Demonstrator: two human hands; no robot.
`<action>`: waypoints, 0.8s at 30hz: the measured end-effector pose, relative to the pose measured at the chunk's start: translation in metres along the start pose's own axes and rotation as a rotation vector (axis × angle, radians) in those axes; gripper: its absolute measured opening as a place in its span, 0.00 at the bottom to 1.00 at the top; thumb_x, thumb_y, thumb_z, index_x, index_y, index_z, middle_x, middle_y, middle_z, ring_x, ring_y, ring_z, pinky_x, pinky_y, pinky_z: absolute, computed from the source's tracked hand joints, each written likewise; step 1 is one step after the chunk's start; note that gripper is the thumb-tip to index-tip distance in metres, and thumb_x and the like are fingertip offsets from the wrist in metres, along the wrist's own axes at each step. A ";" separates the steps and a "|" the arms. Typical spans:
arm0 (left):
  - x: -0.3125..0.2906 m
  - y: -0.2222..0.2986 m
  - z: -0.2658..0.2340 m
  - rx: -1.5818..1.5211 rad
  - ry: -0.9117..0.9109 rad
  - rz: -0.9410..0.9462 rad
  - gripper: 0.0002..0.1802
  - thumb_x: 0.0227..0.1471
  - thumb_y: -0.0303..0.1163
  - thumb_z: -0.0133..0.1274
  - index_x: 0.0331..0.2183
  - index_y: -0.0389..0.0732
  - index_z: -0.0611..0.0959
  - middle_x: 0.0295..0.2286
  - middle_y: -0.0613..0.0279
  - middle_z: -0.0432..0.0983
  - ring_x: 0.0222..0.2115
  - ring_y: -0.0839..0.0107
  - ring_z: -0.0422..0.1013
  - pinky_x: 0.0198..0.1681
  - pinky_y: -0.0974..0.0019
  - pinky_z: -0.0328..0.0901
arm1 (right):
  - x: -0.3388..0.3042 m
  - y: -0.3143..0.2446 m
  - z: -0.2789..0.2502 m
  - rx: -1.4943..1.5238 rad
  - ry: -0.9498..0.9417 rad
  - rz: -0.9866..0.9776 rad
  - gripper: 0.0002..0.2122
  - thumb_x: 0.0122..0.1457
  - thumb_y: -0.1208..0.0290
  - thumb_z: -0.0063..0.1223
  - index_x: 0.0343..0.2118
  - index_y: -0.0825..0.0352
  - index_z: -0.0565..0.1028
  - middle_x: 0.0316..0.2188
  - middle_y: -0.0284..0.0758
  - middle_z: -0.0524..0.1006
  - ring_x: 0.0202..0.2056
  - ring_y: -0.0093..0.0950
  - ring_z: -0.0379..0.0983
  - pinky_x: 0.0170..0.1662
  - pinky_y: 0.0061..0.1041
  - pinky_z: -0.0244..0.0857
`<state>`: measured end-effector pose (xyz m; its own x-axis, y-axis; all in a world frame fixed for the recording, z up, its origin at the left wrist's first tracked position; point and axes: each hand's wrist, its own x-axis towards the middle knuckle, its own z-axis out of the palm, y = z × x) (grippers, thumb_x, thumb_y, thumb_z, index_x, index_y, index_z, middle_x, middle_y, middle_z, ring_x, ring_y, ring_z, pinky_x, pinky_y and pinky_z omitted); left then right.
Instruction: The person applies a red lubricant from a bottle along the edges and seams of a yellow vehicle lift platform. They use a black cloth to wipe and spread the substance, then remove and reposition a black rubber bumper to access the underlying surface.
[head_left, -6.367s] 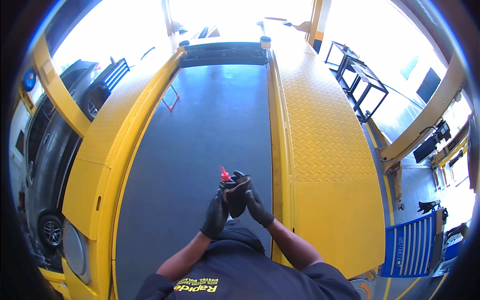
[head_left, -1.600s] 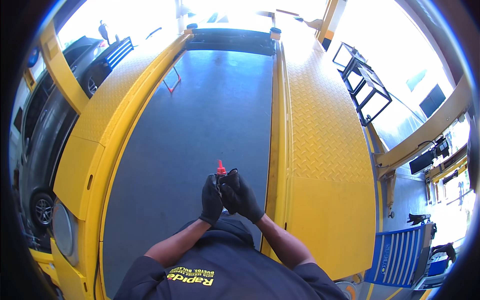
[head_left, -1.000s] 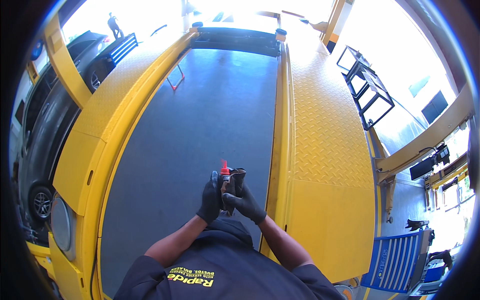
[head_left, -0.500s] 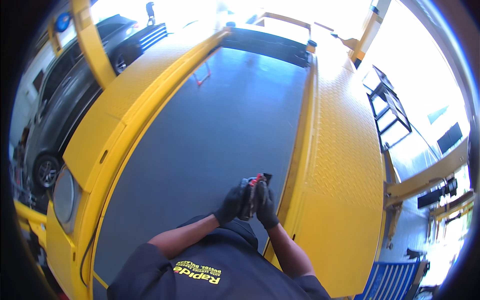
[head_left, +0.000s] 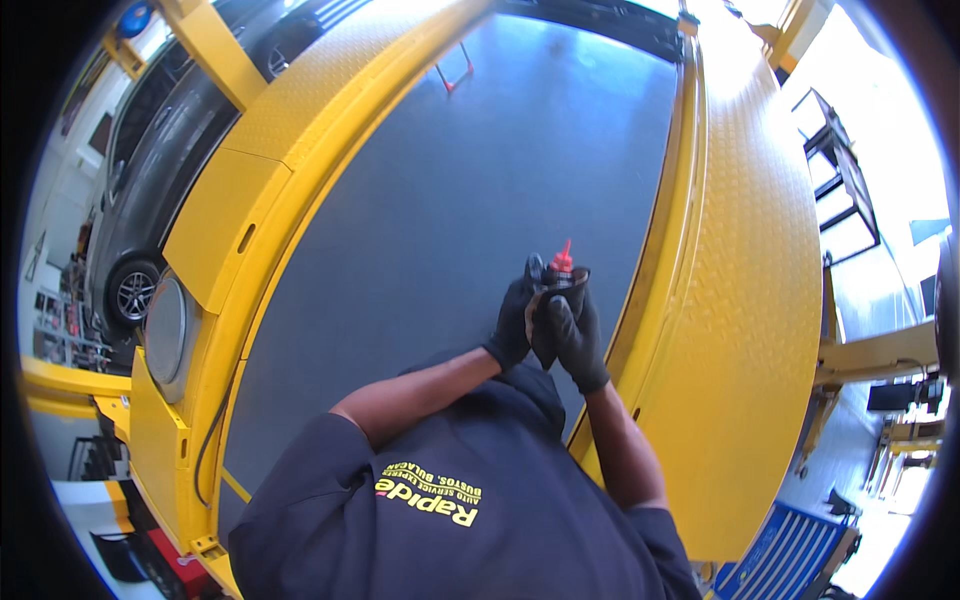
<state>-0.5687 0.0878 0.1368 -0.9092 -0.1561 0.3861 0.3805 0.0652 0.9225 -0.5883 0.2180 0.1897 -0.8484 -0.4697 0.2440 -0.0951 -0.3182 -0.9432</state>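
Both gloved hands are together in front of my chest, around a small dark container with a red pointed nozzle [head_left: 563, 260]. The nozzle sticks up past the fingertips; most of the container's body is hidden by the gloves. My left hand [head_left: 515, 318], in a black glove, is closed against its left side. My right hand [head_left: 578, 340], also in black, wraps it from the right with the thumb laid across the front. A dark, brown-edged piece shows between the palms, and I cannot make out what it is.
Yellow lift runways [head_left: 745, 270] flank the dark grey floor [head_left: 430, 240] on both sides. A red-footed stand [head_left: 450, 86] is on the floor ahead. A grey car [head_left: 165, 190] stands at left. A black metal frame [head_left: 850, 180] and a blue tool cabinet [head_left: 780, 555] are at right.
My hands have risen and turned with the container, and its red nozzle now points up in plain view. The whole scene has shifted right and upward in the picture.
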 end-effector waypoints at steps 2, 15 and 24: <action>0.004 0.009 -0.005 -0.312 -0.071 -0.179 0.18 0.68 0.28 0.44 0.55 0.36 0.79 0.47 0.60 0.79 0.48 0.70 0.74 0.55 0.63 0.70 | -0.008 0.012 -0.005 0.023 0.047 0.080 0.12 0.73 0.61 0.47 0.48 0.65 0.70 0.41 0.31 0.73 0.43 0.21 0.71 0.47 0.24 0.66; 0.009 0.044 -0.006 -0.168 -0.206 -0.320 0.18 0.71 0.35 0.46 0.56 0.37 0.75 0.45 0.61 0.78 0.44 0.77 0.75 0.50 0.68 0.71 | 0.005 -0.006 -0.018 -0.229 0.124 -0.105 0.25 0.73 0.51 0.45 0.63 0.67 0.66 0.50 0.31 0.74 0.50 0.20 0.71 0.55 0.25 0.66; 0.002 0.064 0.013 -0.419 0.045 -0.560 0.27 0.75 0.49 0.34 0.56 0.40 0.76 0.43 0.63 0.79 0.41 0.79 0.76 0.47 0.71 0.72 | -0.009 0.024 -0.028 0.434 0.123 0.106 0.11 0.73 0.65 0.49 0.51 0.65 0.74 0.41 0.26 0.77 0.42 0.16 0.73 0.50 0.21 0.69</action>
<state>-0.5481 0.1044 0.1962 -0.9830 -0.0962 -0.1564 -0.1022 -0.4213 0.9011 -0.5974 0.2375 0.1583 -0.8996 -0.4256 0.0983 0.1999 -0.6014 -0.7735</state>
